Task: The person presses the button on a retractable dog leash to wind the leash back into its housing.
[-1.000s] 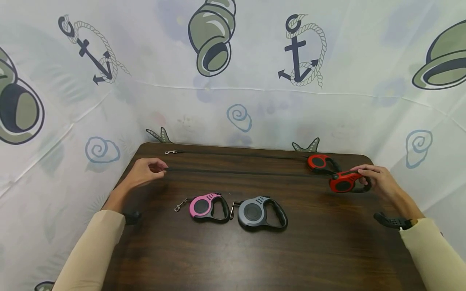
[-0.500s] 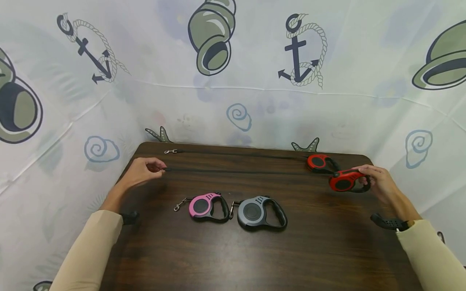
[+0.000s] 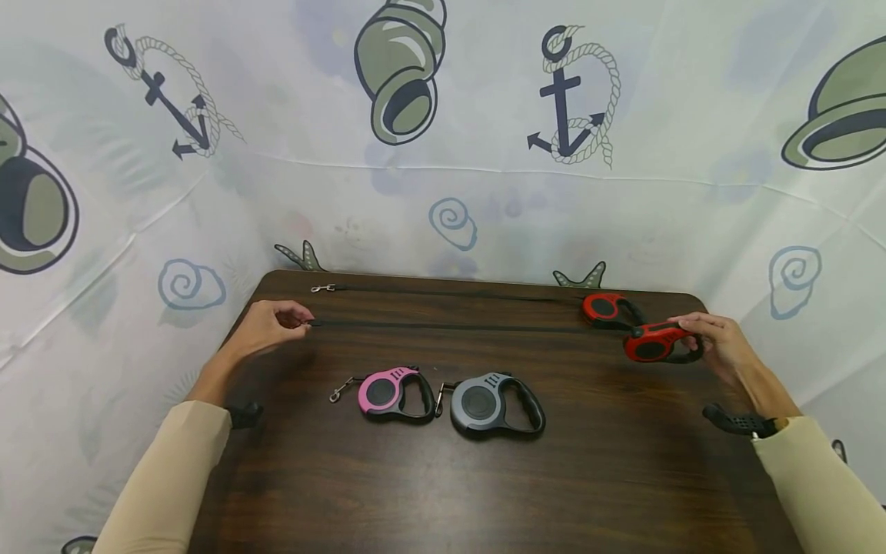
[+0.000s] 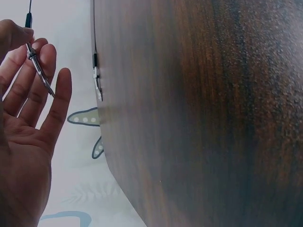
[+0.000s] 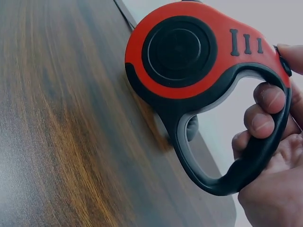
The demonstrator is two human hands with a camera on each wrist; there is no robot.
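Note:
In the head view my right hand (image 3: pixel 720 342) holds a red and black retractable dog leash (image 3: pixel 649 343) over the table's right side. The right wrist view shows fingers curled through its black handle (image 5: pixel 255 161), with the thumb at the button on top. A dark cord (image 3: pixel 450 328) stretches from this leash to my left hand (image 3: pixel 270 329). There, thumb and fingers pinch the cord's end by its metal snap hook (image 4: pixel 38 67); the other fingers are spread. Behind it, a second red leash (image 3: pixel 602 308) lies with its cord drawn out to a snap hook (image 3: pixel 323 288) at the left.
A pink leash (image 3: pixel 381 392) and a larger grey leash (image 3: pixel 478 404) lie side by side on the brown wooden table (image 3: pixel 471 492), nearer to me, cords wound in. A white patterned cloth (image 3: pixel 484 100) hangs round the table's back and sides.
Both hands stay nearly still, with the cord stretched between them throughout. My right forearm has shifted very slightly to the left.

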